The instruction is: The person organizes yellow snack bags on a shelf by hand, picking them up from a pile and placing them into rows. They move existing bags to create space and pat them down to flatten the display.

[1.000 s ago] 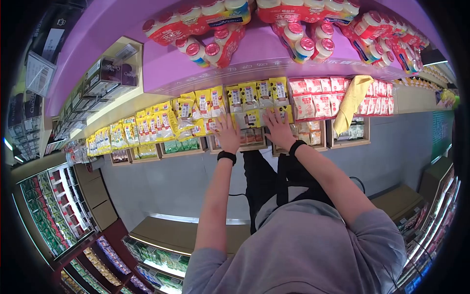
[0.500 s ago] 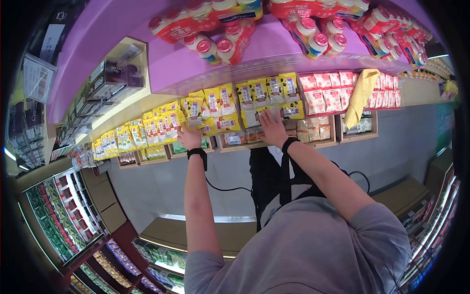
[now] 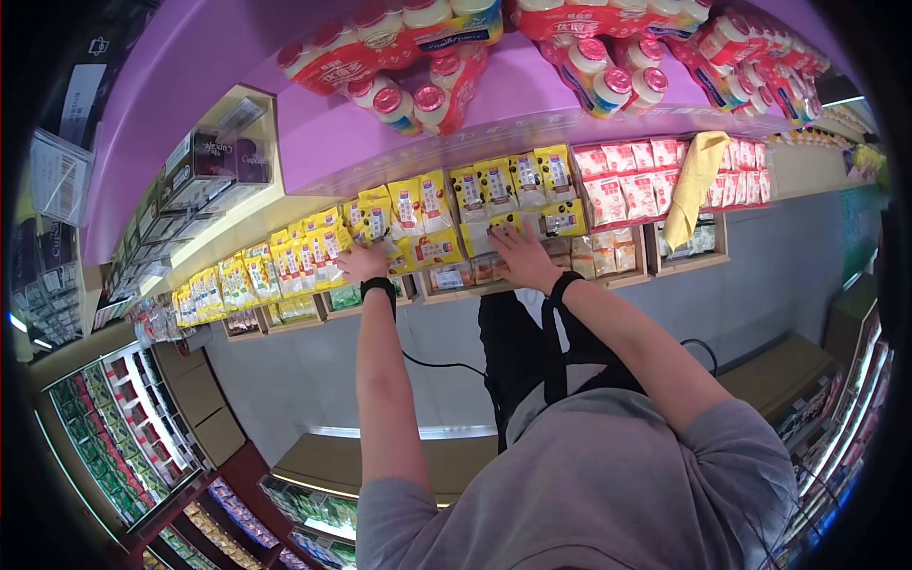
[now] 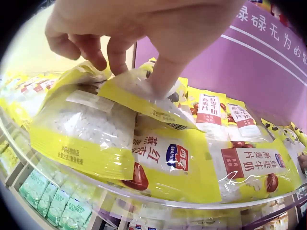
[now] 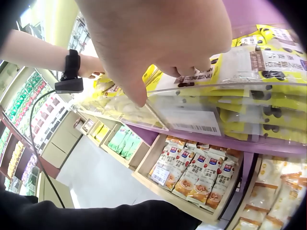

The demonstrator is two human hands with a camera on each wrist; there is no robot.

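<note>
In the head view my left hand is at the yellow-edged bags left of centre. In the left wrist view the left hand has its thumb against a tilted yellow-and-clear bag and its curled fingers at that bag's far edge, pinching it. Other bags with red print lie below and beside it. My right hand rests, fingers spread, on the front row of yellow bags with black dots. In the right wrist view the right hand has its thumb near the clear front lip; its fingertips are partly hidden.
Red-and-white bags fill the section to the right, with a yellow cloth draped over them. Red-wrapped bottles stand on the purple shelf above. Wooden bins of packets sit below the clear lip. A cable hangs from the left wrist.
My left hand has moved left from the middle bags and pinches a bag there. The right hand has shifted left along the dotted bags. The head view has shifted slightly.
</note>
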